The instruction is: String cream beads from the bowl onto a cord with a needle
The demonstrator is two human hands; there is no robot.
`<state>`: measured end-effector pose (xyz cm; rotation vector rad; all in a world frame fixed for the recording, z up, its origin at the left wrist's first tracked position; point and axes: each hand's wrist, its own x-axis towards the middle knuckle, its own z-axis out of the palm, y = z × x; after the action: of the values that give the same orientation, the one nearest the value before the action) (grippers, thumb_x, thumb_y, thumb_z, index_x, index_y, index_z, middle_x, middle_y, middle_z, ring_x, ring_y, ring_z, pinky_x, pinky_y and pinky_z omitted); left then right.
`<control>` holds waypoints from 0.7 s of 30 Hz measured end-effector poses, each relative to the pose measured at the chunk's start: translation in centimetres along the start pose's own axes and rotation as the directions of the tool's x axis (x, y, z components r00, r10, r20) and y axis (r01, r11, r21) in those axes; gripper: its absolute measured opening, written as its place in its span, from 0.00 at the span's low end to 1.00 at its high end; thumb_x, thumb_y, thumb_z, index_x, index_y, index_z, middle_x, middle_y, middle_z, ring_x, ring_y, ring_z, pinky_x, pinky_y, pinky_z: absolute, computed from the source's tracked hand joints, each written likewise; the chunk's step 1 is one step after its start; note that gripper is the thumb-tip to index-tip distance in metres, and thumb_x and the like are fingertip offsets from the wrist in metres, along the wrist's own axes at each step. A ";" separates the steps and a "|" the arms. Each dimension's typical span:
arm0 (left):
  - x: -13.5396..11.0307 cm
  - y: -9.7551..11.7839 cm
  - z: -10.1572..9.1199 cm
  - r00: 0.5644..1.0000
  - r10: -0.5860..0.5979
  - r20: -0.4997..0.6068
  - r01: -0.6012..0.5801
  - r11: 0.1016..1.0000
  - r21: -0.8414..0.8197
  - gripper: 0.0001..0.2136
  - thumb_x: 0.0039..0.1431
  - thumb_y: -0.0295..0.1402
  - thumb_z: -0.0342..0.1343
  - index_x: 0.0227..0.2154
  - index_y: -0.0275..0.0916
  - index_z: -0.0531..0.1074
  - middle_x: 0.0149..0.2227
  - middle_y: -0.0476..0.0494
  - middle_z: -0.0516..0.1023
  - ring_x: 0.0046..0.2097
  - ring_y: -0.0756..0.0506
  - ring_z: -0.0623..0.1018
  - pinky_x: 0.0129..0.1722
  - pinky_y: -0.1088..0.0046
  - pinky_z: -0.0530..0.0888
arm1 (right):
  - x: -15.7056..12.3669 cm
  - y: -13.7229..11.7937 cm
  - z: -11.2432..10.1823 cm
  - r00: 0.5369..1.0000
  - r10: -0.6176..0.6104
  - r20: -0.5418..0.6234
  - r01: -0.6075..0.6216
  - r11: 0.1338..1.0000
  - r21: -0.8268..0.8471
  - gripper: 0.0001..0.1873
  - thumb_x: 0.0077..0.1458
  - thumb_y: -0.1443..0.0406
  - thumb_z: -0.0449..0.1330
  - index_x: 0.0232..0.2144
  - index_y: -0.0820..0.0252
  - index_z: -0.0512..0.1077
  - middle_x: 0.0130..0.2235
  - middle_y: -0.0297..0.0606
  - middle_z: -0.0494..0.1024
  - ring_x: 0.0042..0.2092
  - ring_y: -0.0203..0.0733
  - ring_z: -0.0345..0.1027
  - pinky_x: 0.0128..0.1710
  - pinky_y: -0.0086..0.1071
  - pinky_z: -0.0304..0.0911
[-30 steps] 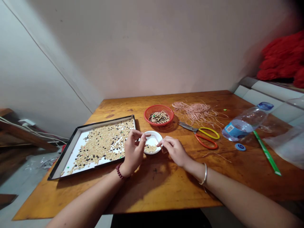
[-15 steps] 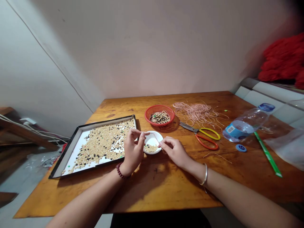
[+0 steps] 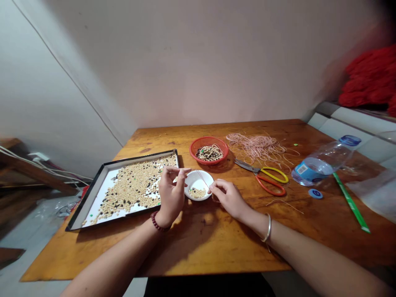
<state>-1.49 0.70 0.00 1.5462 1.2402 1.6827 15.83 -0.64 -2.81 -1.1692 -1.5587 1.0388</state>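
Observation:
Over the white dish (image 3: 198, 177), a thin pinkish cord (image 3: 202, 179) runs between my two hands. My left hand (image 3: 172, 189) pinches one part of it with thumb and index finger close together. At the dish's right rim, my right hand (image 3: 228, 198) closes its fingertips on the other part. Pale beads (image 3: 197, 192) with a few green and dark ones lie in the bottom of the dish. Left of my left hand, a black-edged tray (image 3: 99, 227) holds many loose cream and dark beads. Whether a bead sits in my fingertips is too small to tell.
Behind the dish stands a red basket (image 3: 193, 156) of strung beads. Right of it lie tangled pink cord (image 3: 258, 146) and scissors (image 3: 272, 180) with yellow and orange handles. Further right are a plastic bottle (image 3: 324, 161), its blue cap (image 3: 315, 193) and a green strip (image 3: 352, 204).
My left hand has moved slightly left, away from the dish's middle, and the cord between the hands is drawn out a little longer. My right hand stays nearly in place.

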 end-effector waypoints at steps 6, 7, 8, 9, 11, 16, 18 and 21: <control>-0.1 0.3 0.1 1.000 -0.005 -0.016 0.005 1.000 -0.021 0.10 0.60 0.39 0.54 0.33 0.39 0.62 0.33 0.43 0.77 0.39 0.45 0.80 0.25 0.79 0.74 | 0.2 0.0 0.1 0.999 0.041 -0.020 -0.042 0.998 -0.038 0.14 0.55 0.60 0.54 0.22 0.61 0.72 0.25 0.37 0.73 0.28 0.38 0.67 0.30 0.29 0.61; -0.1 0.3 0.1 1.000 -0.005 -0.018 0.005 1.000 -0.021 0.10 0.60 0.39 0.54 0.33 0.39 0.62 0.33 0.43 0.78 0.39 0.46 0.80 0.25 0.79 0.74 | 0.2 0.0 0.1 0.999 0.047 -0.019 -0.048 0.998 -0.036 0.14 0.55 0.60 0.54 0.22 0.61 0.72 0.25 0.37 0.73 0.28 0.39 0.67 0.30 0.29 0.61; -0.1 0.3 0.1 1.000 -0.007 -0.021 0.007 1.000 -0.022 0.10 0.60 0.39 0.54 0.33 0.39 0.62 0.34 0.43 0.78 0.39 0.46 0.80 0.25 0.79 0.74 | 0.2 0.0 0.1 0.998 0.052 -0.017 -0.053 0.998 -0.034 0.14 0.54 0.60 0.54 0.22 0.61 0.72 0.24 0.37 0.73 0.28 0.39 0.67 0.30 0.29 0.61; -0.1 0.4 0.1 1.000 -0.008 -0.022 0.008 1.000 -0.024 0.10 0.60 0.39 0.54 0.33 0.39 0.62 0.34 0.43 0.78 0.39 0.46 0.80 0.25 0.79 0.74 | 0.2 0.0 0.1 0.998 0.058 -0.016 -0.058 0.998 -0.032 0.14 0.54 0.60 0.54 0.22 0.61 0.72 0.24 0.37 0.73 0.28 0.39 0.67 0.30 0.29 0.61; -0.1 0.4 0.1 1.000 -0.008 -0.022 0.007 1.000 -0.027 0.10 0.60 0.39 0.54 0.33 0.39 0.62 0.34 0.42 0.78 0.39 0.46 0.80 0.24 0.79 0.74 | 0.2 0.1 0.1 0.997 0.069 -0.016 -0.070 0.997 -0.026 0.14 0.55 0.60 0.54 0.23 0.61 0.72 0.25 0.37 0.74 0.28 0.40 0.67 0.30 0.30 0.61; -0.1 0.2 0.1 1.000 0.012 -0.014 -0.012 1.000 -0.017 0.09 0.61 0.38 0.55 0.33 0.39 0.62 0.34 0.42 0.78 0.39 0.46 0.80 0.26 0.78 0.74 | 0.1 0.7 0.0 0.999 0.041 -0.010 -0.041 0.999 0.000 0.19 0.58 0.57 0.51 0.26 0.61 0.74 0.29 0.39 0.75 0.34 0.42 0.68 0.36 0.32 0.61; -0.2 0.2 0.1 1.000 0.020 -0.010 -0.020 1.000 -0.016 0.09 0.61 0.38 0.54 0.33 0.39 0.62 0.34 0.42 0.78 0.39 0.46 0.80 0.26 0.78 0.74 | 0.2 0.7 -0.1 0.999 0.029 -0.038 -0.029 1.000 0.006 0.20 0.60 0.55 0.49 0.28 0.61 0.75 0.28 0.38 0.72 0.33 0.40 0.66 0.35 0.32 0.60; -0.3 0.2 0.2 1.000 0.029 -0.001 -0.029 0.999 -0.013 0.09 0.61 0.38 0.54 0.34 0.39 0.62 0.34 0.42 0.78 0.39 0.46 0.80 0.26 0.78 0.74 | 0.4 0.4 -0.5 0.996 0.053 -0.068 -0.043 0.989 0.143 0.22 0.60 0.52 0.49 0.31 0.61 0.74 0.26 0.34 0.66 0.26 0.35 0.58 0.26 0.29 0.54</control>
<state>-1.23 0.42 0.06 1.5634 1.2107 1.7061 16.36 -0.15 -2.98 -1.1391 -1.3840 1.1084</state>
